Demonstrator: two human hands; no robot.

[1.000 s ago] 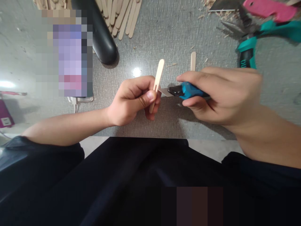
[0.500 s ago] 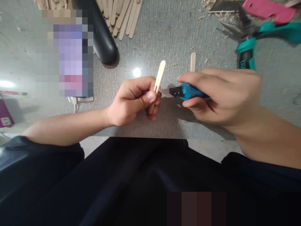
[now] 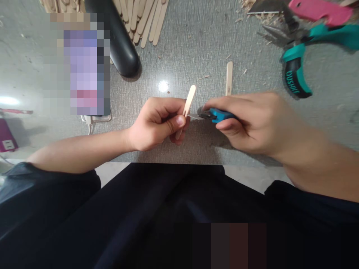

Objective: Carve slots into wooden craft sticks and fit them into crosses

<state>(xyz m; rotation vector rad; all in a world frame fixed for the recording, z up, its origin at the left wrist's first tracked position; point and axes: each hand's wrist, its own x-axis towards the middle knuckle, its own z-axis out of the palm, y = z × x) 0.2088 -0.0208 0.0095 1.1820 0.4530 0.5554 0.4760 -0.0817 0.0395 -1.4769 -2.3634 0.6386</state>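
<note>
My left hand [image 3: 159, 125] pinches a wooden craft stick [image 3: 189, 99] between thumb and fingers, its rounded end pointing up and away from me. A small dark slot shows in the stick just above the thumb. My right hand [image 3: 252, 121] is closed around a blue utility knife [image 3: 223, 115]. The knife's blade points left, with its tip at the stick's right edge beside the slot; whether it is in the wood I cannot tell. Just beyond my right hand lies another craft stick [image 3: 229, 76] with a slot, its near end hidden by the hand.
Several craft sticks [image 3: 144, 22] lie at the back beside a black rounded case [image 3: 126, 61]. A blurred-out phone [image 3: 84, 71] is at left with a white cable [image 3: 89, 125]. Teal-handled pliers [image 3: 294, 71], a pink-handled knife [image 3: 319, 11] and shavings are at back right.
The held stick has dropped slightly toward me. My right hand has shifted a little left and turned the knife, so its blade now shows thinner. More of the pliers' handle is uncovered.
</note>
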